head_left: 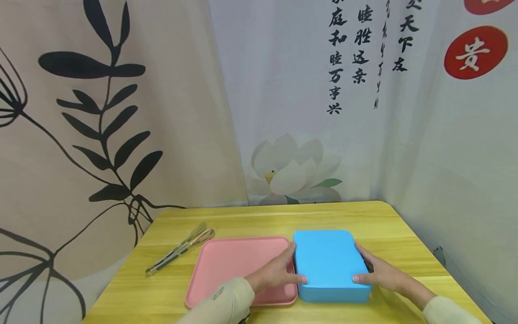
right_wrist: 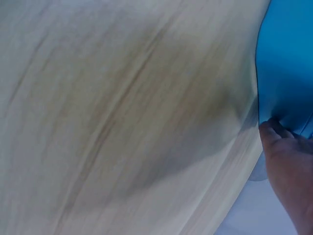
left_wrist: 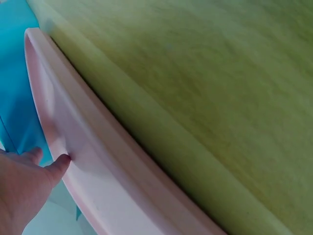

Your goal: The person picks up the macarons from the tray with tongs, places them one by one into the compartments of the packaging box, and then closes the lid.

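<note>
A blue rectangular box (head_left: 328,261) with a smooth flat top sits on the table, right of a shallow pink tray (head_left: 238,263). My left hand (head_left: 274,271) reaches across the tray's right part and holds the box's left side, its thumb at the front top edge. On the opposite side my right hand (head_left: 382,271) grips the box, thumb on the near right edge and fingers along the side wall. In the right wrist view the right fingers (right_wrist: 274,128) touch the blue wall (right_wrist: 286,63). The left wrist view shows the left hand (left_wrist: 27,183) beside the tray's raised rim (left_wrist: 93,127).
Metal tongs (head_left: 180,252) lie slantwise on the wooden table (head_left: 251,220), left of the tray. A printed curtain (head_left: 194,112) with leaves, a lotus and writing hangs behind the table and along its sides.
</note>
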Demonstrator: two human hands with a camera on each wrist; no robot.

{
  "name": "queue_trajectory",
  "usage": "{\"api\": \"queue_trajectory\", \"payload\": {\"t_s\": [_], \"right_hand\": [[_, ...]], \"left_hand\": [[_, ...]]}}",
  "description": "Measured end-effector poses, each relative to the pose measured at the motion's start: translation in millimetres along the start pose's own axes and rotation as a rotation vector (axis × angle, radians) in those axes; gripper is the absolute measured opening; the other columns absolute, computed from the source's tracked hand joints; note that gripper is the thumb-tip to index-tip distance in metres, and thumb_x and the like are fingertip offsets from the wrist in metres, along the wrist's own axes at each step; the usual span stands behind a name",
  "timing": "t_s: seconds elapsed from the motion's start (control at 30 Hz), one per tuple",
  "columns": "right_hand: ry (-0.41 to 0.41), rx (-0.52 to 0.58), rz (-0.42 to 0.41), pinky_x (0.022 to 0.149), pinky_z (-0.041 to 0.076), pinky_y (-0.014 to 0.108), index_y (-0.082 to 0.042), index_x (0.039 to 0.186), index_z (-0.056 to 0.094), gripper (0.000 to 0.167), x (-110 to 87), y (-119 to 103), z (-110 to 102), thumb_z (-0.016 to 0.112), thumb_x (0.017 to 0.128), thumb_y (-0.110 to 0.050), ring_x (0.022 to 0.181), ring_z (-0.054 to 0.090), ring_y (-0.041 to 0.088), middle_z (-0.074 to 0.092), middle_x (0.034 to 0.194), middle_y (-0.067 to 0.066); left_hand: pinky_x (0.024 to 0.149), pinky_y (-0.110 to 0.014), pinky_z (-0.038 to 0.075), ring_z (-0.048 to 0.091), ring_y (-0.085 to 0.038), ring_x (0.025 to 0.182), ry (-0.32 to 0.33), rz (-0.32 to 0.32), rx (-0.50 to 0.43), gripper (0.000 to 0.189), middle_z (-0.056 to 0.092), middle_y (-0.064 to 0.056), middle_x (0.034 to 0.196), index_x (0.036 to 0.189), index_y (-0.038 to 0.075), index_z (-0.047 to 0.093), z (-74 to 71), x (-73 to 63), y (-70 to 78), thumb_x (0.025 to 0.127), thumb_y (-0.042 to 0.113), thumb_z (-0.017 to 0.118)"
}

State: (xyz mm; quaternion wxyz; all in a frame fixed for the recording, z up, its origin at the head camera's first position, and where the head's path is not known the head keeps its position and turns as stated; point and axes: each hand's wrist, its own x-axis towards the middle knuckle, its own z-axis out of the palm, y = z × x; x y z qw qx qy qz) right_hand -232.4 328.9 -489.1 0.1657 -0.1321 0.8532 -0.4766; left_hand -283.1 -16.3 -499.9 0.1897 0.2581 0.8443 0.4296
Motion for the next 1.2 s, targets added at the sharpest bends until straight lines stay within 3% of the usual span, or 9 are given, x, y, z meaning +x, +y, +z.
{"api": "queue_trajectory", "payload": {"t_s": [0.17,0.27,0.33,0.47,0.6,0.83,0.93,1.07,1.2], "right_hand": [[-0.019,-0.008,0.023,0.112,0.029,0.038,-0.001,0.156,-0.007,0.098,3.2,2,-1,0.066,0.097,-0.029,0.143,0.001,0.052,-0.008,0.158,0.032],[-0.023,0.016,0.035,0.111,0.018,0.061,-0.003,0.156,-0.008,0.099,4.8,4,0,0.066,0.097,-0.028,0.143,0.0,0.052,-0.009,0.158,0.032],[-0.028,0.03,0.036,0.111,0.017,0.063,-0.004,0.156,-0.009,0.099,5.9,6,1,0.066,0.097,-0.028,0.142,-0.001,0.052,-0.01,0.158,0.032],[-0.033,0.032,0.02,0.111,0.03,0.038,-0.004,0.156,-0.009,0.098,7.8,6,-1,0.066,0.097,-0.026,0.142,-0.001,0.053,-0.01,0.158,0.033],[-0.031,0.045,0.008,0.09,0.032,0.007,-0.003,0.156,-0.009,0.099,7.3,6,-3,0.067,0.096,-0.026,0.142,-0.002,0.053,-0.011,0.157,0.033],[-0.054,0.044,0.001,0.087,0.031,0.005,0.0,0.155,-0.009,0.099,5.5,7,-8,0.066,0.097,-0.025,0.141,-0.003,0.054,-0.011,0.156,0.034],[-0.065,0.017,-0.017,0.102,0.036,0.021,0.003,0.155,-0.009,0.096,4.1,4,-13,0.064,0.098,-0.025,0.14,0.0,0.056,-0.01,0.156,0.036],[-0.047,-0.054,-0.036,0.107,0.029,0.061,0.007,0.154,-0.005,0.096,2.2,0,-15,0.065,0.097,-0.026,0.139,0.009,0.06,-0.003,0.155,0.039],[0.03,-0.121,-0.026,0.102,0.03,0.068,0.006,0.155,-0.003,0.095,2.8,-3,-19,0.065,0.097,-0.028,0.136,0.016,0.062,0.004,0.155,0.04]], "left_hand": [[0.116,-0.051,0.019,0.015,-0.023,0.149,0.012,0.001,0.016,0.115,0.011,-0.003,0.165,0.16,0.018,0.008,2.1,2.8,-3.8,0.077,0.056,0.078],[0.116,-0.05,0.019,0.016,-0.023,0.149,0.019,-0.004,0.019,0.114,0.012,-0.003,0.165,0.16,0.018,0.01,3.1,3.6,-6.6,0.077,0.056,0.078],[0.116,-0.05,0.02,0.016,-0.023,0.149,0.023,-0.005,0.024,0.114,0.013,-0.003,0.165,0.16,0.018,0.01,3.4,4.0,-8.0,0.077,0.055,0.078],[0.116,-0.05,0.02,0.017,-0.023,0.148,0.031,-0.002,0.032,0.113,0.014,-0.003,0.165,0.16,0.018,0.012,1.3,5.9,-7.8,0.077,0.055,0.078],[0.116,-0.05,0.02,0.018,-0.023,0.148,0.032,-0.003,0.026,0.112,0.015,-0.002,0.164,0.16,0.018,0.013,0.7,5.2,-6.0,0.077,0.055,0.078],[0.116,-0.05,0.018,0.014,-0.023,0.149,0.026,0.03,0.011,0.112,0.012,-0.004,0.165,0.16,0.017,0.01,3.8,4.9,-3.3,0.079,0.052,0.078],[0.116,-0.049,0.02,0.015,-0.02,0.149,0.027,0.039,0.053,0.112,0.012,0.0,0.165,0.16,0.019,0.011,2.8,8.1,0.0,0.077,0.055,0.078],[0.114,-0.048,0.026,0.021,-0.02,0.147,0.04,0.035,0.175,0.111,0.017,0.001,0.164,0.16,0.019,0.016,1.1,7.9,6.8,0.077,0.062,0.074],[0.114,-0.051,0.024,0.021,-0.026,0.148,0.096,0.016,0.264,0.104,0.018,-0.007,0.164,0.159,0.013,0.02,-8.4,1.1,3.6,0.083,0.068,0.065]]}}
